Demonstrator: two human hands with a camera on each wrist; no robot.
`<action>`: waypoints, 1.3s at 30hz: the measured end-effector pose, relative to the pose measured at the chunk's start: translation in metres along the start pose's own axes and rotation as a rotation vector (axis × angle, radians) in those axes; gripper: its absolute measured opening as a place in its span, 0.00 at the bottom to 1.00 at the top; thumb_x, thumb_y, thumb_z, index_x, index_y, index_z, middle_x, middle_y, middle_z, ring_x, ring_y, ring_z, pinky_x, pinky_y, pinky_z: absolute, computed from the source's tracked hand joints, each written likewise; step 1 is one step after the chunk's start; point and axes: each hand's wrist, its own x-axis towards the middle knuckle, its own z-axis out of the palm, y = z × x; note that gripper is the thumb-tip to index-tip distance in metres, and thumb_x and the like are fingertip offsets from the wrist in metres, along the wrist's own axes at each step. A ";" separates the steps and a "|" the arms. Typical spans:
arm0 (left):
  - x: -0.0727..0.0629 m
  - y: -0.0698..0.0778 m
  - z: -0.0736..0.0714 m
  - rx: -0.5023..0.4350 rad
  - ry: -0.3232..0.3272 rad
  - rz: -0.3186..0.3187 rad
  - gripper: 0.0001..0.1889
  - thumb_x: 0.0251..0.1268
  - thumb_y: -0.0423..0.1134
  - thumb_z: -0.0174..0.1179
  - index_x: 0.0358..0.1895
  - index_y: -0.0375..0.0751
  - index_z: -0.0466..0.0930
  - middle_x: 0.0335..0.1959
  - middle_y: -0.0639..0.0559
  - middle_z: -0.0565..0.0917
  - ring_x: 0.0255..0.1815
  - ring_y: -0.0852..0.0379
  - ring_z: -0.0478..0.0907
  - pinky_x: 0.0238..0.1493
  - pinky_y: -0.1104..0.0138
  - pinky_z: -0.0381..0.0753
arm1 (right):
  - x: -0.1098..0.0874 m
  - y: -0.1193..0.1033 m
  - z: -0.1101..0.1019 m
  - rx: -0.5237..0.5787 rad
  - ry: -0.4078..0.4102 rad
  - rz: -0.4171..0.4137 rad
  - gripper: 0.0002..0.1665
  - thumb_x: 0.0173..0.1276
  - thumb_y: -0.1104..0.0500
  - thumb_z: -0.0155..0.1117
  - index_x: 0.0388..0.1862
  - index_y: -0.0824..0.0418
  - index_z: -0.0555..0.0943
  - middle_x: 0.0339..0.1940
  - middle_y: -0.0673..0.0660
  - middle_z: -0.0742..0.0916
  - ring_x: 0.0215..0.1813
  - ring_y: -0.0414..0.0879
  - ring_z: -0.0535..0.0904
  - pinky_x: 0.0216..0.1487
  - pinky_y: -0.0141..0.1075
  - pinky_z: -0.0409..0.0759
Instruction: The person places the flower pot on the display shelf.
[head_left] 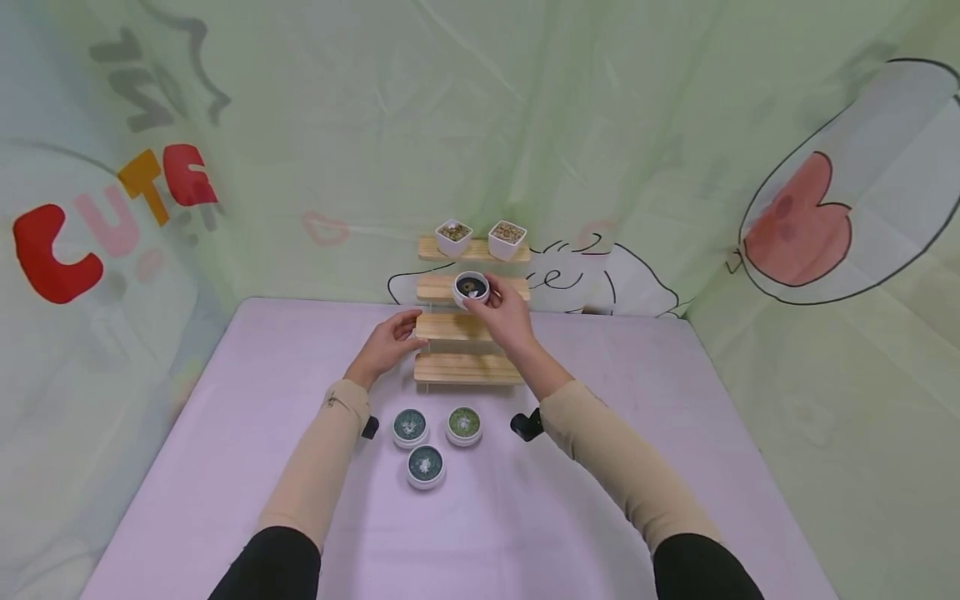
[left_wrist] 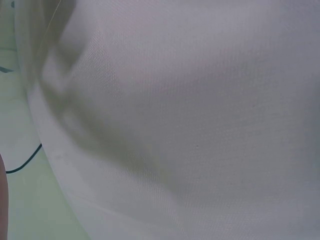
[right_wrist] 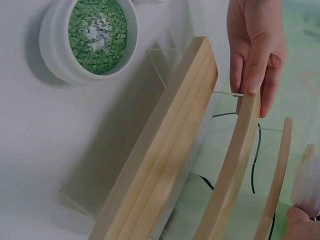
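My right hand (head_left: 510, 317) holds a small round white pot (head_left: 471, 288) with a dark filling, in front of the second board from the top of a tiered wooden stand (head_left: 468, 367). In the right wrist view, the pot (right_wrist: 307, 185) and fingertips (right_wrist: 298, 222) show only at the edge. My left hand (head_left: 388, 342) grips the left end of the second board from the bottom. In the right wrist view, the left hand (right_wrist: 257, 45) has its thumb against that board (right_wrist: 235, 155), fingers behind. The left wrist view shows mostly cloth.
Two square white pots (head_left: 453, 238) (head_left: 507, 241) with speckled filling stand on the top board. In front of the stand, on the pale cloth-covered table (head_left: 570, 517), sit a green-filled round pot (head_left: 464, 425) and two bluish-green-filled ones (head_left: 409, 426) (head_left: 426, 465). Printed curtains (head_left: 360, 150) surround the table.
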 end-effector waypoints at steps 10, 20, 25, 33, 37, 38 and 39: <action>0.001 -0.002 0.000 0.008 0.001 -0.001 0.35 0.62 0.32 0.67 0.72 0.36 0.64 0.70 0.40 0.69 0.70 0.49 0.67 0.72 0.64 0.66 | 0.008 0.003 0.005 -0.080 0.011 0.047 0.38 0.65 0.61 0.69 0.71 0.67 0.66 0.69 0.63 0.73 0.69 0.50 0.71 0.65 0.32 0.75; 0.002 -0.001 -0.001 -0.002 -0.003 -0.010 0.35 0.62 0.33 0.67 0.72 0.37 0.64 0.70 0.41 0.68 0.70 0.49 0.66 0.72 0.64 0.67 | 0.014 0.005 0.007 -0.144 0.010 0.052 0.39 0.65 0.58 0.70 0.72 0.65 0.66 0.69 0.62 0.74 0.68 0.49 0.71 0.65 0.33 0.75; 0.002 -0.003 -0.002 0.001 -0.012 -0.014 0.36 0.62 0.35 0.67 0.72 0.38 0.63 0.71 0.41 0.67 0.71 0.48 0.65 0.72 0.63 0.66 | 0.017 0.004 0.009 -0.214 0.002 0.040 0.39 0.66 0.56 0.69 0.71 0.65 0.67 0.68 0.62 0.75 0.67 0.50 0.73 0.65 0.34 0.76; 0.003 -0.004 -0.003 -0.011 -0.018 0.001 0.36 0.62 0.34 0.67 0.73 0.36 0.62 0.71 0.39 0.67 0.72 0.47 0.64 0.74 0.62 0.63 | 0.023 0.002 0.012 -0.277 -0.016 0.016 0.38 0.66 0.54 0.68 0.71 0.66 0.67 0.65 0.63 0.78 0.65 0.51 0.75 0.63 0.35 0.77; 0.002 -0.004 -0.002 0.005 -0.012 0.013 0.35 0.62 0.33 0.67 0.72 0.36 0.63 0.70 0.39 0.68 0.71 0.47 0.65 0.73 0.63 0.64 | 0.024 0.000 0.014 -0.311 -0.023 0.022 0.38 0.66 0.53 0.68 0.71 0.65 0.67 0.64 0.62 0.79 0.63 0.50 0.76 0.63 0.37 0.78; 0.001 -0.003 -0.001 0.011 -0.011 0.018 0.35 0.62 0.34 0.67 0.72 0.36 0.63 0.70 0.39 0.68 0.71 0.47 0.66 0.73 0.63 0.64 | 0.025 0.000 0.014 -0.320 -0.023 0.021 0.38 0.66 0.52 0.68 0.71 0.65 0.67 0.63 0.62 0.79 0.63 0.50 0.76 0.62 0.37 0.78; 0.000 -0.002 -0.001 0.016 -0.009 0.020 0.35 0.62 0.34 0.67 0.72 0.36 0.64 0.70 0.39 0.68 0.70 0.47 0.66 0.73 0.63 0.65 | 0.025 0.000 0.014 -0.330 -0.025 0.022 0.38 0.66 0.52 0.68 0.71 0.64 0.68 0.63 0.62 0.79 0.62 0.50 0.76 0.62 0.37 0.78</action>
